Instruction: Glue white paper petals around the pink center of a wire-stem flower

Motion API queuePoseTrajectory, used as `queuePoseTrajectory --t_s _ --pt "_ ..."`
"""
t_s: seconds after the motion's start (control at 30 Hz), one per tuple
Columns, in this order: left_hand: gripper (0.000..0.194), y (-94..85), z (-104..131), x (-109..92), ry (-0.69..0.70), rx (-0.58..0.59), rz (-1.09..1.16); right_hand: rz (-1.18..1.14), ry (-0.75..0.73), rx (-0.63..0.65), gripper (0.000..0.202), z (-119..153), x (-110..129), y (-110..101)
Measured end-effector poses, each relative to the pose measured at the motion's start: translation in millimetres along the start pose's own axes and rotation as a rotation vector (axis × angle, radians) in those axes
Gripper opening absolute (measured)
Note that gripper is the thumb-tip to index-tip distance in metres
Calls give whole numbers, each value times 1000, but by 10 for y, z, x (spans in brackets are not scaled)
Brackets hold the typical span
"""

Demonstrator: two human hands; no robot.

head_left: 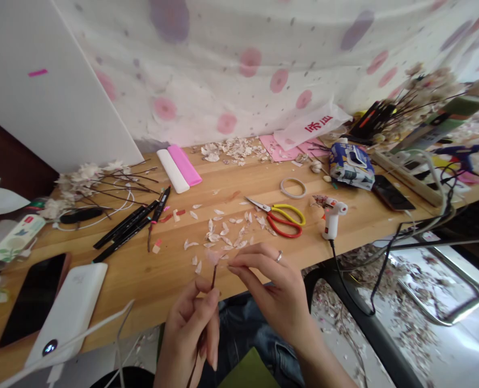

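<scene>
Near the table's front edge, my left hand [193, 326] pinches a thin dark stem [214, 276] with a pale pink petal flower [213, 256] at its top. Just right of the flower is my right hand [269, 288], a ring on one finger, its thumb and fingertips pressed together. Whatever lies between those fingertips is too small to make out. Loose pale petals [224, 229] are scattered on the wooden table beyond the hands. Scissors [286, 220] with red and yellow handles lie behind my right hand, and a white glue gun [332, 218] stands to their right.
At the left lie black markers [126, 226], a white power bank [71, 312], a phone [35, 296] and flower branches [89, 180]. Farther back are a tape roll [293, 187] and crepe paper rolls [178, 168]. To the right are a blue packet [351, 164], another phone [393, 193], a power strip [409, 175] and cables.
</scene>
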State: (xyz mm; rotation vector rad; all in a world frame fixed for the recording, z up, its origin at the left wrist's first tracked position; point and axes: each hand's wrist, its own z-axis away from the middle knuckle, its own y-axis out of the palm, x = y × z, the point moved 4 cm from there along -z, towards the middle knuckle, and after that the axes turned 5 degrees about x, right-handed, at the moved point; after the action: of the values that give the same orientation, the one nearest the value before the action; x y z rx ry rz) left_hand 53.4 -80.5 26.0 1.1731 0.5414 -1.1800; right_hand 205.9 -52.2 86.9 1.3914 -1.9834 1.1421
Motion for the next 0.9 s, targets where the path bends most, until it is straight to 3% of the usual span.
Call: queuePoseTrajectory --t_s 0.43,0.9 --pt "39 75 -5 29 -29 10 -2 118 17 31 9 48 -6 -48" --pt "40 74 -10 57 -21 36 -13 150 -66 6 11 12 -1 -31"
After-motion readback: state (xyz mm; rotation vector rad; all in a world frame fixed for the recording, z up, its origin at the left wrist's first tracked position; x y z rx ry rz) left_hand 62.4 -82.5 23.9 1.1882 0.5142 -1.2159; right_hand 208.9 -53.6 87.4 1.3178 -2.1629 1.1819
